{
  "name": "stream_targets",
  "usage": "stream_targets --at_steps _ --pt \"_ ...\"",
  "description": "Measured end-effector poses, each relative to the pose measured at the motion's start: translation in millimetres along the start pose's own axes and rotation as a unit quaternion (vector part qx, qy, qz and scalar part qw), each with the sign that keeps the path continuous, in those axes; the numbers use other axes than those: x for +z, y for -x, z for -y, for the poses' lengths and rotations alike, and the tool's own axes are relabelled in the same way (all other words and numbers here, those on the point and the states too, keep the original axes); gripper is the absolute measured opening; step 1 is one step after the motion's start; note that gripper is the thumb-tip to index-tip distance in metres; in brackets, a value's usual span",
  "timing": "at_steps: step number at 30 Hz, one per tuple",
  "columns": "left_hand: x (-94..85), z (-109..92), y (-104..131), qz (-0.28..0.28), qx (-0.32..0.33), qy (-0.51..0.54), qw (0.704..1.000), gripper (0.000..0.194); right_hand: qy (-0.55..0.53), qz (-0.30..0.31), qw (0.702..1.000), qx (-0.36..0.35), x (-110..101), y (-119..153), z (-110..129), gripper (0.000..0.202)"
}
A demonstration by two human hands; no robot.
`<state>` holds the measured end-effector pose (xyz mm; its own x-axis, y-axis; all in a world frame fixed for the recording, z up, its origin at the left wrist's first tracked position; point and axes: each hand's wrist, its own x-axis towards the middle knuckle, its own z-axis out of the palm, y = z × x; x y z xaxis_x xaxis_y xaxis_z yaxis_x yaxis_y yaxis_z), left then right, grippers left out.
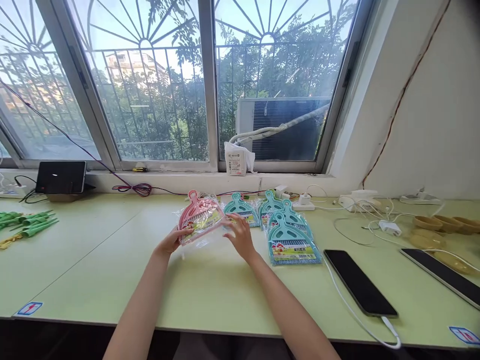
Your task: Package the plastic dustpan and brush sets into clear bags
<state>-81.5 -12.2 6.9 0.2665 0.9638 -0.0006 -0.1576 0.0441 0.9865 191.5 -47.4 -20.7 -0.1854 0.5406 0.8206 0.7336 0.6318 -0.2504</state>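
Though near right hand (pixel 242 237), teal packs (pixel 288 237)

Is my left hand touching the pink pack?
Touching. The head view shows the left hand with its thumb over the lower left of the pink pack.

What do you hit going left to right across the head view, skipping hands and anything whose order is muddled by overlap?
Black-screened tablet → coiled cable → pink packaged dustpan set → frontmost teal packaged dustpan set → black phone → dark slim device.
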Motion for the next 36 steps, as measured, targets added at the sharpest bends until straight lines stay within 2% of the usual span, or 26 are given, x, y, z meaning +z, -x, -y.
stream_targets --at_steps 3,5,9,13,16,20,24,30,36 --pt "0.1 -1 2 0.063 -0.024 -0.022 0.997 0.075 -0.03 0.006 0.999 -0.031 2 -1 5 0.002" --pt "-1.3 0 1 0.079 -0.045 -0.041 0.995 0.072 -0.046 -0.002 0.998 -0.038 3 -1 7 0.008" --pt "-7.7 4 -1 0.073 -0.064 -0.073 0.993 0.059 -0.062 -0.024 0.996 -0.054 5 1 6 0.014" --pt "-8.9 4 -1 0.081 -0.078 -0.09 0.99 0.052 -0.022 -0.004 0.991 -0.131 8 7 1 0.015" --pt "-5.8 3 0 0.091 -0.084 -0.094 0.988 0.055 0.01 0.007 0.989 -0.149 10 9 -2 0.015" --pt "-1.0 1 -1 0.065 -0.087 -0.108 0.988 0.049 -0.002 -0.028 0.994 -0.109 8 8 1 0.016" --pt "5.4 4 -3 0.068 -0.074 -0.099 0.99 0.052 -0.022 -0.083 0.996 -0.03 3 6 3 0.018" --pt "13.9 7 -3 0.059 -0.067 -0.087 0.992 0.054 -0.061 -0.071 0.992 0.081 1 3 -2 0.014" --pt "18.8 2 -2 0.072 -0.056 -0.071 0.993 0.062 -0.126 -0.078 0.978 0.15 6 -1 -5 0.013"
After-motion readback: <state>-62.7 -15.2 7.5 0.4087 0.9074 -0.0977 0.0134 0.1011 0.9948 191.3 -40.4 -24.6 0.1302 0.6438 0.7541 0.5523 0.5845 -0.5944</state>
